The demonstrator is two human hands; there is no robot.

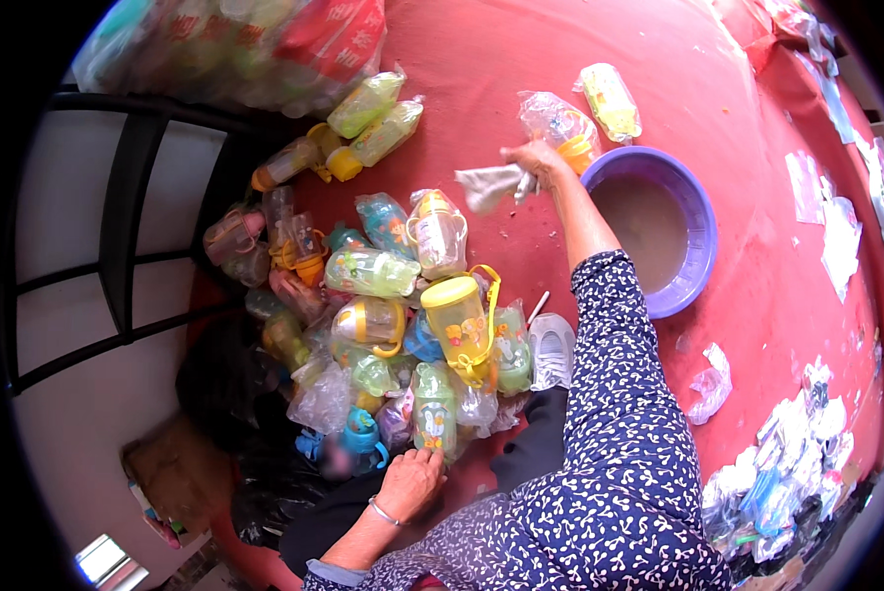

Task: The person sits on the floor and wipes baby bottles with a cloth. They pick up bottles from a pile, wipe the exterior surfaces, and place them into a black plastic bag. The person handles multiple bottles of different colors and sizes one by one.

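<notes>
Outstretched, right hand [533, 158] pinching a grey cloth [486, 185] beside the purple basin [700, 231]; left hand [410, 483] loosely curled, holding nothing, against wrapped bottles [393, 325]; bare red floor [757, 315] rightward.

The left hand [409, 482] hides its fingertips among the wrapped bottles [393, 325], a blurred patch [330, 457] masks something beside the blue cup [363, 437], and the plastic sacks [255, 39] run off the top edge.

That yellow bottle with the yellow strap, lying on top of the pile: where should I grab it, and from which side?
Probably around the middle of the yellow bottle, coming from above. It lies on top of the bagged bottles, its barrel exposed, with neighbours crowding its sides. The looped yellow strap along its right side looks too slack to grip firmly. The left hand is nearest; the right hand holds a white cloth.
</notes>
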